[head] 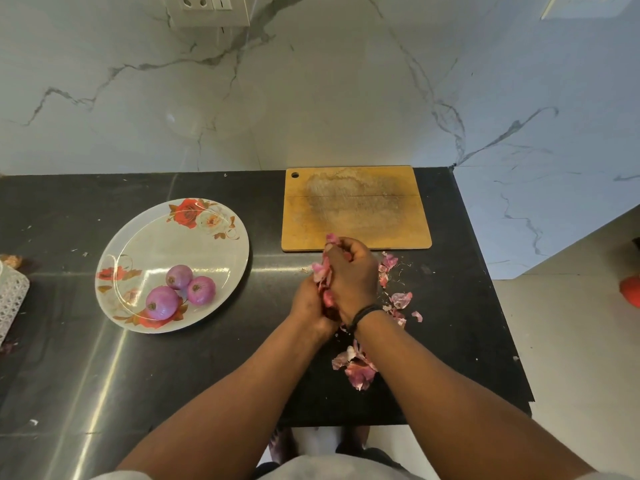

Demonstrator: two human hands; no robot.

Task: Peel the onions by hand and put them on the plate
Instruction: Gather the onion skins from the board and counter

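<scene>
Both hands are working together just off the near edge of the board, pressed side by side with a bunch of skins between them. The right hand is lying on top, its fingers curling down and closing round the pink skins, which are sticking out past the fingertips toward the board. The left hand is sitting under and to the left of it, its fingers hidden beneath the right hand and the skins, so whether it is gripping them I cannot tell. A dark band is circling the right wrist.

Loose peel is lying scattered on the counter just right of the hands, and a bigger heap is sitting behind the wrists, toward the person.

Well to the left of the hands, three peeled onions are resting on the near part of the floral plate, touching one another in a cluster. Each is roundish, lying tipped with its cut end facing up toward the camera and a little left, so the long axis is running steeply upward.

At the far left edge, a white lattice basket is showing partly.
</scene>
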